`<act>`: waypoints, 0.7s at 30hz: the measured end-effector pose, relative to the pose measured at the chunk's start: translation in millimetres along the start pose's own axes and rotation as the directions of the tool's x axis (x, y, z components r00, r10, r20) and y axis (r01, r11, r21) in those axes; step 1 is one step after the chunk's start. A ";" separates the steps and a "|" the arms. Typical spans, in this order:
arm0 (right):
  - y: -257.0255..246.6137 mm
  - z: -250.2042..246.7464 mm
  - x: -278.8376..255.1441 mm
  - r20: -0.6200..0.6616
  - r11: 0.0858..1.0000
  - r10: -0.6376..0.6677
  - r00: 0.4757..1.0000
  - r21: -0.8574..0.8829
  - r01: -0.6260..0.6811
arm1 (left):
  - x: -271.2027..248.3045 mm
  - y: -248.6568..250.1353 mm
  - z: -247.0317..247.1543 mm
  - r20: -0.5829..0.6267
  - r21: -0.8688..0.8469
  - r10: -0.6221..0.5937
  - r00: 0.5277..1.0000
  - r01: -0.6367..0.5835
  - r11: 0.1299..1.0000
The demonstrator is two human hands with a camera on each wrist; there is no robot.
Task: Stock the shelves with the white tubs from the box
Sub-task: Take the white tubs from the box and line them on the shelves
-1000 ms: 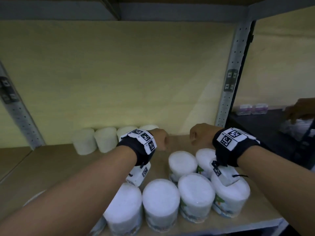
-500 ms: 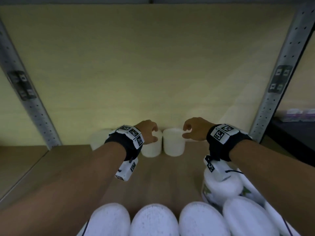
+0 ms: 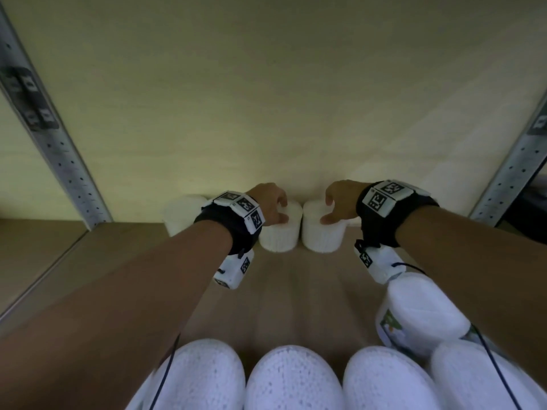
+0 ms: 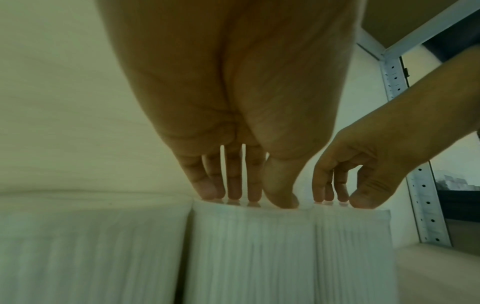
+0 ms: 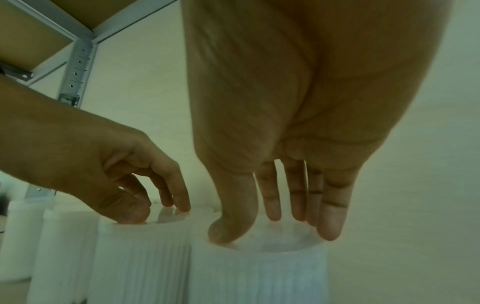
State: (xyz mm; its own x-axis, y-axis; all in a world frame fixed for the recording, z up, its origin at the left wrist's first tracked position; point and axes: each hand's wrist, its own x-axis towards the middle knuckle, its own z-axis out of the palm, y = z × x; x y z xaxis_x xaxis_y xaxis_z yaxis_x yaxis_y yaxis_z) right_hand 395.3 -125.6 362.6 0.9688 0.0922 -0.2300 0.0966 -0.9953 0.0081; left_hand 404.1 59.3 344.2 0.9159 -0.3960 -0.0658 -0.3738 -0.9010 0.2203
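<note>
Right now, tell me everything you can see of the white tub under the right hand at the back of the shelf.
The tub under the right hand is a short white cylinder with fine vertical ribs down its wall, apparently plastic or foam-wrapped, with a smooth, slightly recessed top. It stands upright on the wooden shelf near the back panel, last in the back row, close against the neighbouring tub under the left hand. The right hand comes down from above, thumb and fingertips touching its top rim.
</note>
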 end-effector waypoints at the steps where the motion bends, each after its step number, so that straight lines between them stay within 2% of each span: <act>1: 0.1 0.1 0.0 -0.003 1.000 0.000 1.000 0.000 0.000 | 0.2 0.4 0.0 -0.002 -0.003 0.000 1.000 0.000 1.000; 8: -0.5 1.2 -4.3 -0.032 1.000 -0.011 0.999 0.004 0.011 | -2.1 0.9 0.1 -0.011 -0.016 -0.004 1.000 0.004 1.000; 18: 3.5 -1.9 -7.8 0.024 0.996 -0.082 0.996 0.020 0.082 | -2.7 2.0 1.1 -0.028 -0.027 -0.003 1.000 0.002 1.000; 21: 0.3 -1.4 -6.6 -0.049 0.996 -0.070 0.996 0.042 0.072 | -2.4 1.0 1.7 -0.031 -0.039 -0.004 1.000 0.003 0.999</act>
State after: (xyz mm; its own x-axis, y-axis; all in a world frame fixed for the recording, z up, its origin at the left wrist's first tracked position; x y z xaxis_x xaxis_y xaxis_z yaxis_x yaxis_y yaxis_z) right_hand 389.3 -126.4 365.6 0.9696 0.1631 -0.1822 0.1566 -0.9864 -0.0497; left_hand 401.3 59.1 342.9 0.9214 -0.3869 -0.0366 -0.3653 -0.8943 0.2584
